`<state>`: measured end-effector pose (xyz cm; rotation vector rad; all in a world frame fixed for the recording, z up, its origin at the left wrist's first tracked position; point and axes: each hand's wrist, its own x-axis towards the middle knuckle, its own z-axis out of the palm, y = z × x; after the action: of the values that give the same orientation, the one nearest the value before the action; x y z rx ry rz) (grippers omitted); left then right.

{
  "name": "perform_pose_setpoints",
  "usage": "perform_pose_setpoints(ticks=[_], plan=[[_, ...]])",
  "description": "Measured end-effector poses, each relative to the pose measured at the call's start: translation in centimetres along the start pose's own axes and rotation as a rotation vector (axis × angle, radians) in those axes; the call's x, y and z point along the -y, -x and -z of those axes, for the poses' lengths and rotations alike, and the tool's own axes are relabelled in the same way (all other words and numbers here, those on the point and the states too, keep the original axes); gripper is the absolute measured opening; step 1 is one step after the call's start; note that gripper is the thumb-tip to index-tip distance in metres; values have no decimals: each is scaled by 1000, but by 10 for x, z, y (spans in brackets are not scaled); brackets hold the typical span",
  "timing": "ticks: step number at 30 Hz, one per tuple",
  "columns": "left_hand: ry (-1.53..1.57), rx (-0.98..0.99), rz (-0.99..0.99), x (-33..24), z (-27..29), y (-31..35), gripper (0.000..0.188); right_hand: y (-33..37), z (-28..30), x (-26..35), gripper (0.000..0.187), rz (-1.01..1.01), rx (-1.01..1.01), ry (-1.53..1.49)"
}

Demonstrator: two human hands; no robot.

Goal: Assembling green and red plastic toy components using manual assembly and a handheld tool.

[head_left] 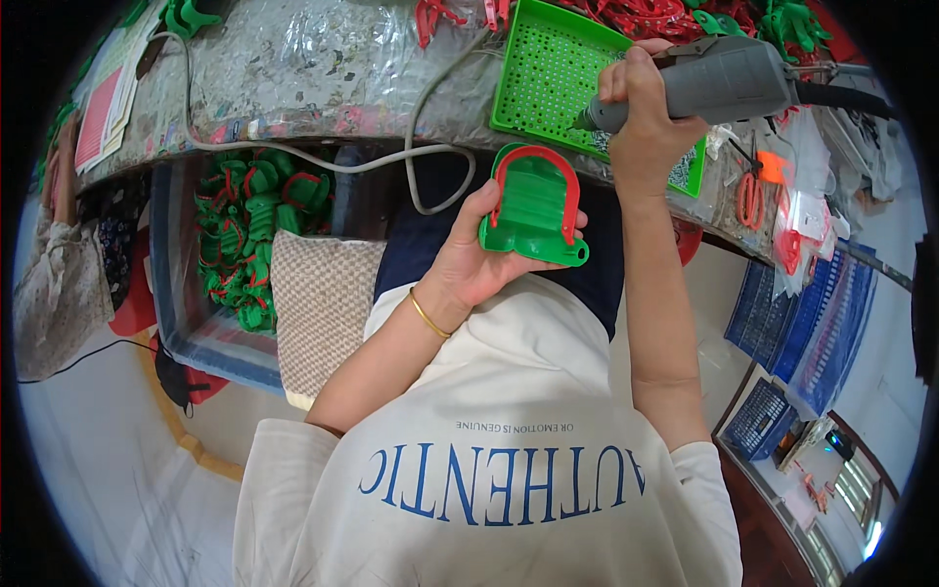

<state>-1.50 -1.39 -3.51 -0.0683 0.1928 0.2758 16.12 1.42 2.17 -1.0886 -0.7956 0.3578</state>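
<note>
My left hand [469, 254] holds a green plastic part [533, 210] with a red arched piece [567, 186] set along its edge. Its fingers wrap round the part from below, in front of my lap. In my right hand [646, 122] is a grey electric screwdriver [709, 83], gripped round its body with its tip pointing left. That tip is over a green perforated tray [548, 68] on the bench, which has small metal screws [682, 168] in its near right corner. The tool and hand hide part of the tray.
Below the bench [323, 83] on the left, a bin [186, 323] holds several green and red parts [254, 225]. A pale cable [411, 152] loops over the bench edge. Orange-handled scissors [750, 201] lie right. Blue crates [802, 313] stand beyond. Another person's arm [64, 176] shows far left.
</note>
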Motion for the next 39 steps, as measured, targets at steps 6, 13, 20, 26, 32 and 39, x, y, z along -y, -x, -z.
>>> perform_pose_setpoints(ticks=[6, 13, 20, 26, 32, 39], plan=[[12, -26, -1, 1, 0, -1, 76, -1, -3, 0, 12, 15, 5, -33], [60, -12, 16, 0, 2, -1, 75, 1, -3, 1, 11, 6, 13, -47], [112, 20, 42, 0, 6, -5, 70, -11, 16, 15, 18, 260, 209, -30], [107, 50, 11, 3, -1, -5, 66, 20, -24, 74, 17, -126, 204, -298], [59, -33, -21, 4, -5, 0, 65, 42, -38, 75, 17, -118, 253, -291], [-59, -46, -53, 4, -12, 3, 66, 49, -43, 75, 15, -118, 202, -241]])
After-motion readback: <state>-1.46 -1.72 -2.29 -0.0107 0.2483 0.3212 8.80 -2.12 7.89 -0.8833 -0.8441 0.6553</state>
